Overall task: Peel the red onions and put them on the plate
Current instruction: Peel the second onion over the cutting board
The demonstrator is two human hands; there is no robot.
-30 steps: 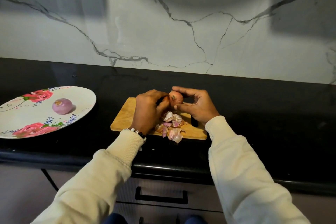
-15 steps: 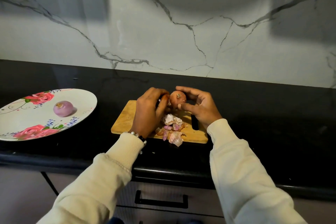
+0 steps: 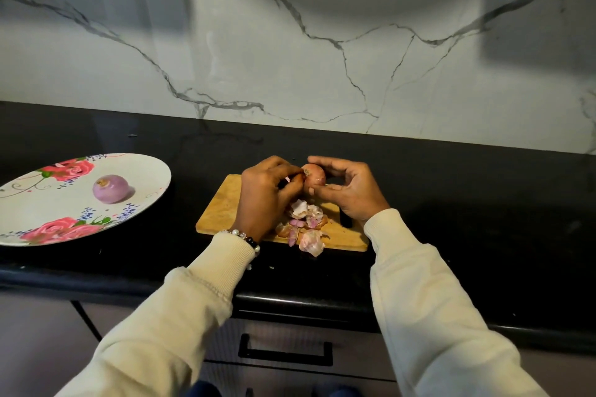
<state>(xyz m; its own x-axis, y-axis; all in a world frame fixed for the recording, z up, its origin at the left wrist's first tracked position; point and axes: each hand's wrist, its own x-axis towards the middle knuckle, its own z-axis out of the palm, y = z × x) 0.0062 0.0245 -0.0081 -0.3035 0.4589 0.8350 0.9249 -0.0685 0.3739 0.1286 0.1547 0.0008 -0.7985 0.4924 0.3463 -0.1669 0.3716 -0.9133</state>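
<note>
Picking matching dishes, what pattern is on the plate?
Pink-red roses with small blue sprigs on a white plate, seen in the head view.

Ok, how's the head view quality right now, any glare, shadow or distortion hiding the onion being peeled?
Head view: dim, warm light; big soft shadows on the marble wall; counter edge bowed by the wide-angle lens; the onion between left hand and right hand stays visible, slightly soft.

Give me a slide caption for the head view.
Both hands, left and right, peel a red onion above the cutting board; one peeled onion sits on the plate.
</note>
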